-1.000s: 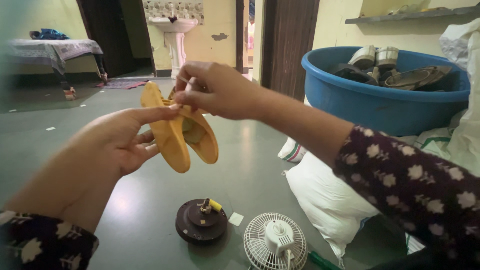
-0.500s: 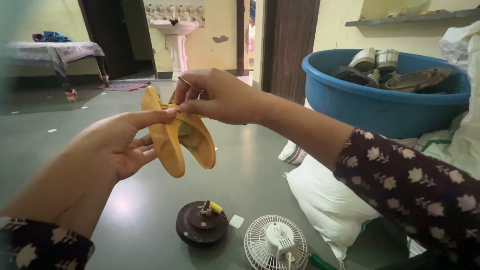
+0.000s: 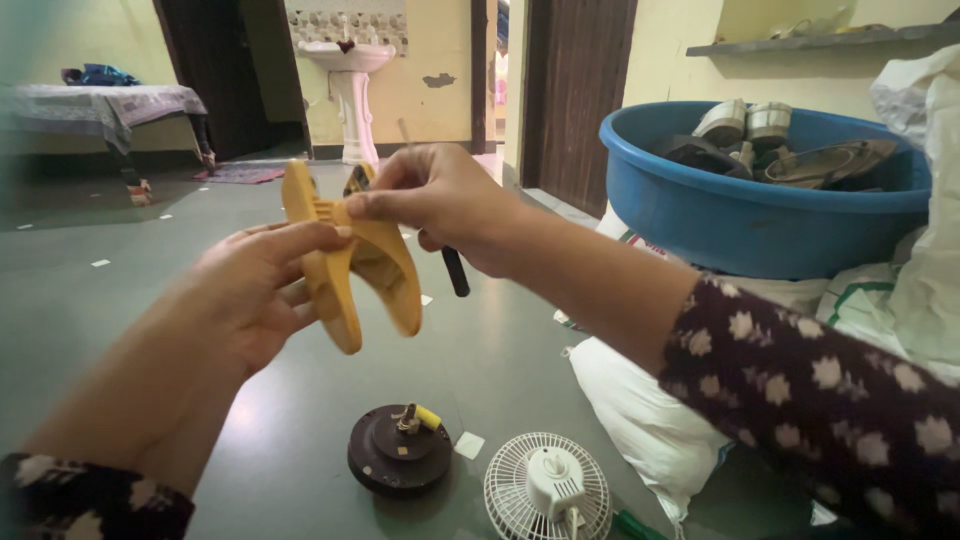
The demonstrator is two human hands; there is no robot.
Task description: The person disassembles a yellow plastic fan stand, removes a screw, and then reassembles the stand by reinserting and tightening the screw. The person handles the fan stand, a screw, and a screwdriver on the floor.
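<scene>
Here our left hand [image 3: 265, 290] grips the curved yellow plastic fan part [image 3: 350, 255] while our right hand [image 3: 440, 205], clasping a black-handled screwdriver [image 3: 455, 272], could slip and gouge it.

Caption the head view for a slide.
Left hand holds yellow fan blades; right hand grips a dark-handled tool at its hub, above a fan grille.

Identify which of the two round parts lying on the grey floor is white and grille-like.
The white round fan grille, right of the dark brown round disc; the disc is solid, with a yellow piece on top.
</scene>
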